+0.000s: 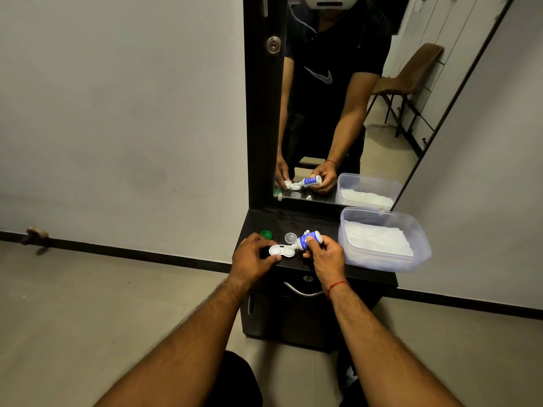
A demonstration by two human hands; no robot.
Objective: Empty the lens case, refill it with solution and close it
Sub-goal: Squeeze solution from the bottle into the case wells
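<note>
Beside the mirror, my left hand (252, 257) steadied the case (281, 250); my right hand (326, 252) gripped the tilted bottle (308, 239). Squeezing hard risked overflow.

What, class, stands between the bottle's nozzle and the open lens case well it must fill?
Nothing visible: the right hand tilts the solution bottle with its nozzle at the lens case, steadied by the left hand.

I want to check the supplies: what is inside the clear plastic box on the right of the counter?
The clear plastic box holds crumpled white tissue or paper covering its whole bottom. Whether something lies under that paper cannot be seen, because the paper hides it.
</note>
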